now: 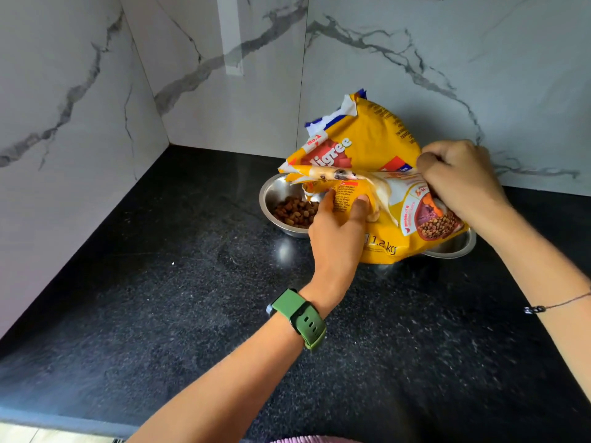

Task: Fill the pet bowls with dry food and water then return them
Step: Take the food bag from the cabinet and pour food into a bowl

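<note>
A yellow dry dog food bag (367, 145) is folded over above two steel bowls on the black counter. My left hand (339, 231), with a green watch on its wrist, grips the bag's front fold. My right hand (460, 177) is closed on the bag's right side near the fold. The left steel bowl (271, 193) holds a pile of brown kibble (295, 212). Only the right rim of the second steel bowl (454, 246) shows; the bag hides its inside.
The black speckled counter (192, 314) runs into a corner of white marble walls (80, 107) at the left and back. Its front edge lies at the lower left.
</note>
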A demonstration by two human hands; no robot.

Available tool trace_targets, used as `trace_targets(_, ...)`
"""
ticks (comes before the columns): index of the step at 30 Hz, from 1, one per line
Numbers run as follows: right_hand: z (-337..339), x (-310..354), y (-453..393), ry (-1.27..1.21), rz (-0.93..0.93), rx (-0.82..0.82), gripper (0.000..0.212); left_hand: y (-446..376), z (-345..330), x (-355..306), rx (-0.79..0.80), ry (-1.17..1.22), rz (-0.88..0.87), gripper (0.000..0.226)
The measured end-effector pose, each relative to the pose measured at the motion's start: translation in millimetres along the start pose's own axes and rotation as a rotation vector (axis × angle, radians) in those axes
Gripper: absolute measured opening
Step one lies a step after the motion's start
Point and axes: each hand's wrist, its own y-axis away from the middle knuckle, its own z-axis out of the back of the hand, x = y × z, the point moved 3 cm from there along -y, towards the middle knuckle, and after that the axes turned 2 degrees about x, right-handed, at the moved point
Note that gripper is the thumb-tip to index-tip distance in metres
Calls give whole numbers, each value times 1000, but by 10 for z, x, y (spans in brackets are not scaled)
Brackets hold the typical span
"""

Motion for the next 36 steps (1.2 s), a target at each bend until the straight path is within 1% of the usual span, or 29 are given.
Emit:
trace_targets(2, -2, 22, -13, 24, 25, -8, 25, -25, 10, 0, -12, -12, -2, 52)
trace_targets(4, -29, 10, -39, 88, -11, 48, 27, -60, 9, 5, 17, 14, 32, 47)
trace_targets(9, -54, -15, -28, 54, -40, 88, 28, -26, 11, 9, 17, 16, 46, 59)
trace_targets(12, -31, 5, -10, 41, -35, 60, 27, -24, 15, 14, 26, 24, 30, 54)
trace_targets(14, 22, 46, 19, 12, 6, -6, 27, -19, 17, 7, 8, 1, -19, 57)
trace_targets(16, 49, 76, 20, -5, 46, -45, 27, -9, 28, -17, -18, -13, -69, 52)
trace_targets(19, 19, 66, -66, 60, 19, 22, 34, -52, 9, -19, 1, 19, -38, 50)
trace_targets(21, 6, 63, -87, 81, 13, 47, 37, -32, 9, -24, 6, 31, -17, 54)
trace_targets(24, -11, 52, -74, 69, 11, 43, 28, -40, 19, -22, -4, 14, -10, 63)
trace_targets(27, -8, 56, -69, 63, 20, 34, 30, -40, 26, -22, 2, 20, -3, 68)
trace_targets(29, 16, 74, -49, 40, 30, 10, 27, -21, 32, -42, -6, -1, -24, 70)
trace_targets(31, 28, 104, -41, 26, 48, -21, 27, -21, 43, -48, -28, -13, -52, 62)
trace_targets(34, -12, 107, -64, 95, 31, 28, 34, -80, 46, -14, -28, -19, -24, 46)
trace_targets(36, -30, 88, -70, 104, 7, 46, 30, -56, 45, -11, -14, -8, -13, 49)
